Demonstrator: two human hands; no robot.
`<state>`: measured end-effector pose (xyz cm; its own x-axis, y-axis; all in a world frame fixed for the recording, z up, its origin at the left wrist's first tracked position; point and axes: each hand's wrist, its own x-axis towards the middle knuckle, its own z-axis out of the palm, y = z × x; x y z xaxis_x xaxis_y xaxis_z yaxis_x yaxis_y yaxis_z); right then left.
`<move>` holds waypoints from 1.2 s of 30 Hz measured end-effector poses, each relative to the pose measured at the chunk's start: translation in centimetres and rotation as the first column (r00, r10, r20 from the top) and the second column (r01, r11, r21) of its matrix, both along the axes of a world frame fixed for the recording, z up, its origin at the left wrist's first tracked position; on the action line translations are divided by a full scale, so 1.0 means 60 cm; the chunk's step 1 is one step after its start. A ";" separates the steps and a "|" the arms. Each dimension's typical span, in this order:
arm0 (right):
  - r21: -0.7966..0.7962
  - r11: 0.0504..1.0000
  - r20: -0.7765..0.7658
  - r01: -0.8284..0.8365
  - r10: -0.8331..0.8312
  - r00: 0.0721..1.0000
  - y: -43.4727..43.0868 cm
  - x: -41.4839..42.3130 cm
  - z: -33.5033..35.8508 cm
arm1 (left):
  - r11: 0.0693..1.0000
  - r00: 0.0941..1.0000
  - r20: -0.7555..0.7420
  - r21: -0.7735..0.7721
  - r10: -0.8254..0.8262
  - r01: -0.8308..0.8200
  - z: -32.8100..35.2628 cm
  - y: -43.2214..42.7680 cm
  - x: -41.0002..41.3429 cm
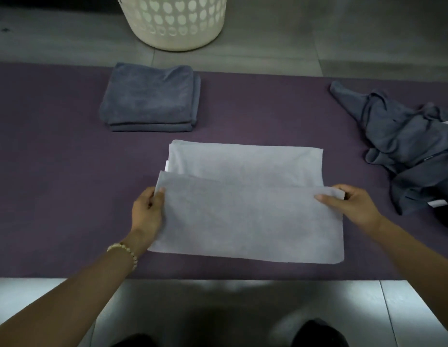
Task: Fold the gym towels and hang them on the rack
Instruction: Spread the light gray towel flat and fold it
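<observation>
Left hand (147, 211): lower centre-left; thumb and fingers pinch the left corner of the raised flap.
Right hand (353, 204): lower centre-right; pinches the flap's right corner. Both hands are equally near.
Light towel (243, 221): centre of frame on the purple mat (55, 159); long axis left to right; the uncovered half lies beyond the grips, toward the top.
Folded stack (150, 98): upper left of centre.
Crumpled dark towel (405, 151): right edge, cut off.
Basket (175, 23): top, rim cut off.
Rack: not in view.
</observation>
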<state>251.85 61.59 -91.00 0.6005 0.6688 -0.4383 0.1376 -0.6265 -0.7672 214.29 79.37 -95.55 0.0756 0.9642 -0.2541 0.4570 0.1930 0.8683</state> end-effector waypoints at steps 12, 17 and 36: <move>0.239 0.901 -0.043 0.362 -0.363 0.931 0.158 0.053 -0.020 | 0.999 0.997 0.083 -0.035 0.002 0.001 0.013 0.158 0.084; 0.009 0.950 -0.045 0.313 -0.313 0.949 0.168 0.078 -0.032 | 0.979 1.000 0.025 -0.203 -0.013 0.017 -0.018 0.177 0.083; -0.105 0.987 0.238 0.124 -0.097 0.966 -0.029 -0.036 -0.066 | 0.990 0.946 -0.295 0.011 -0.132 0.142 -0.020 0.016 -0.010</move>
